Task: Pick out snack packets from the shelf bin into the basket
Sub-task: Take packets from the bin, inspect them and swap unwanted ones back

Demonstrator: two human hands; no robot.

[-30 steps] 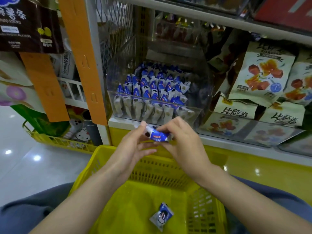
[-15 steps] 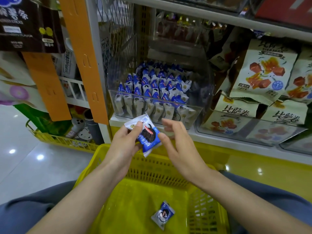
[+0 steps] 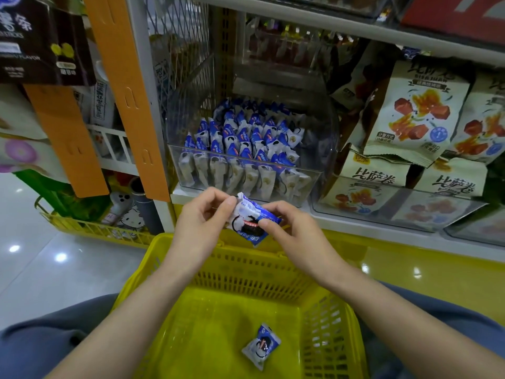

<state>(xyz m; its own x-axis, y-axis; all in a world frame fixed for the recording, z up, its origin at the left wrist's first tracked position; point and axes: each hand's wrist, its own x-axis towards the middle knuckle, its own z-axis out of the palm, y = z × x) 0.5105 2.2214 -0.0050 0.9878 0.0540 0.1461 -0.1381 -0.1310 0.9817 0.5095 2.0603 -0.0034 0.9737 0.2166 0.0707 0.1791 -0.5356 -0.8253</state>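
Pinching the held packet [image 3: 250,224] from both sides, the person has it up in the air, just over the far edge of the yellow basket [image 3: 153,258]. The head view is the only view.

The left hand [image 3: 202,222] grips the packet's top left corner with thumb and finger. The right hand [image 3: 295,233] pinches its right edge, at about 3 o'clock on the packet. Half a second ago only the left hand held it, and the right hand was loose beside it with its fingers apart. Now the right hand is back on the packet. The packet has turned and looks a bit scrunched, and its dark cookie picture faces up.

The clear shelf bin [image 3: 322,149] sits at 12 o'clock from the hands. Many blue and white packets [image 3: 240,138] stand in rows inside it. Big tan snack bags [image 3: 410,116] lie at 3 o'clock from the bin.

One loose packet [image 3: 261,346] lies on the basket floor, at 6 o'clock from the hands. It has not moved.

So the second packet is out of the bin but not in the basket yet. The person seems to be turning it over for a look. It probably only needs to come a little toward 6 o'clock and be let go to land inside.
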